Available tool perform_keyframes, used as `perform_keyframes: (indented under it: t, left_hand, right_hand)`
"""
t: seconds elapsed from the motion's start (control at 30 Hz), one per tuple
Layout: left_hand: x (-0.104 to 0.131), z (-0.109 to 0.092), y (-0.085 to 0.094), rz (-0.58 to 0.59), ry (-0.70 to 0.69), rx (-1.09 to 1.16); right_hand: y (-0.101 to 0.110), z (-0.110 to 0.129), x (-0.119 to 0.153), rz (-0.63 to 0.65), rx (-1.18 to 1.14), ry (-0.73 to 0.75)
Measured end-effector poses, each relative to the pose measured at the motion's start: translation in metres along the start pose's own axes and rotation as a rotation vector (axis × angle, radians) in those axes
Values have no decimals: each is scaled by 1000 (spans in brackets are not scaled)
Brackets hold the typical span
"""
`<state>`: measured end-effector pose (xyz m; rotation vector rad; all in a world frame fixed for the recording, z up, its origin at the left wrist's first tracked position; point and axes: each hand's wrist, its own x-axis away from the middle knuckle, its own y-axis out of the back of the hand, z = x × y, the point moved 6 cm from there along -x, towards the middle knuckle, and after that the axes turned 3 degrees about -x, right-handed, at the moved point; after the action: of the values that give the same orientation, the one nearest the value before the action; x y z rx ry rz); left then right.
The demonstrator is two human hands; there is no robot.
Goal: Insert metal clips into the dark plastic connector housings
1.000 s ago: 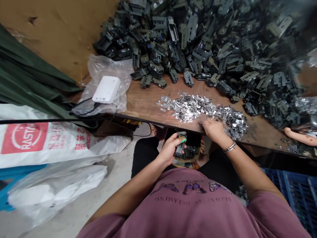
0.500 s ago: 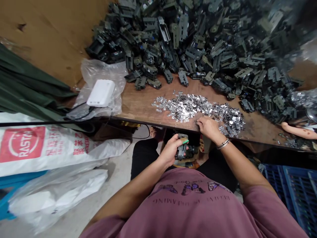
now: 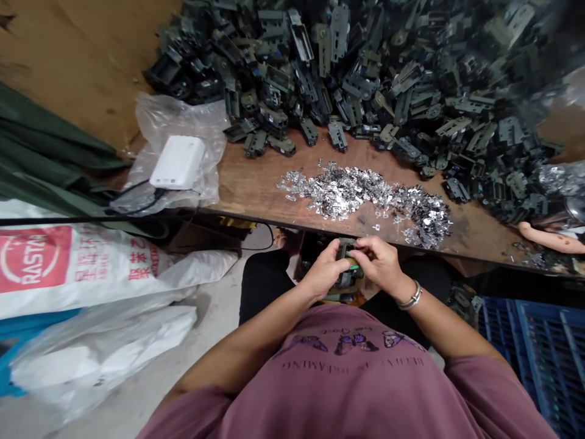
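My left hand (image 3: 325,269) is closed around a dark grey-green plastic housing (image 3: 346,249), held over my lap just below the table edge. A bit of bright green shows by the left thumb. My right hand (image 3: 378,261) meets the housing from the other side, its thumb and finger pinched together at the top; whatever sits between those fingertips is too small to make out. Just beyond the hands, a heap of small shiny metal clips (image 3: 342,192) lies on the wooden table (image 3: 247,183). Similar dark housings (image 3: 338,135) are piled high behind it.
On the left, a white box with a cable (image 3: 178,162) rests on clear plastic. A printed white sack (image 3: 105,262) and a plastic bag (image 3: 100,353) are on the left below the table. Blue crates (image 3: 539,347) stand at lower right. A bare doll-like limb (image 3: 551,238) lies at the right edge.
My right hand has come from the metal clips back to the housing in my left hand. Both hands now meet at it. The whole view has shifted slightly.
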<state>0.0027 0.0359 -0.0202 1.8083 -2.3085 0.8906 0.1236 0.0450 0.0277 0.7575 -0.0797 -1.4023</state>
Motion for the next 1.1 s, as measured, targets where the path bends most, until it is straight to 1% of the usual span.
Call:
perform_keyframes:
  t: [0.1,0.17,0.33,0.43,0.53,0.63,0.77,0.9,1.0,1.1]
  left_hand:
    - [3,-5,2,-26,-83,-127]
    - [6,-9,3,-54,-116,-208]
    - [10,-19,2,-98,-185,-377]
    - [13,-21,3,-146,-213,-510]
    - [14,-23,5,-194,-272,-608]
    - [12,-24,5,-165,-306,-588]
    - [8,-24,2,-82,-322,-487]
    - [6,-28,2,-91,-363,-489]
    - [7,-31,1,-106,-356,-513]
    - [11,-35,0,-139,-321,-567]
  right_hand:
    - [-1,13,1,2,28,152]
    - [0,15,1,-9,3,196]
    - [-2,12,6,-42,38,201]
    - [-6,10,10,-25,113,196]
    - [-7,13,14,-20,169,249]
    - [-2,16,15,-67,135,294]
    - [1,16,10,-66,101,251]
    - [2,17,3,-96,140,228]
    - [3,19,3,-133,166,274]
    - [-1,18,7,-107,191,318]
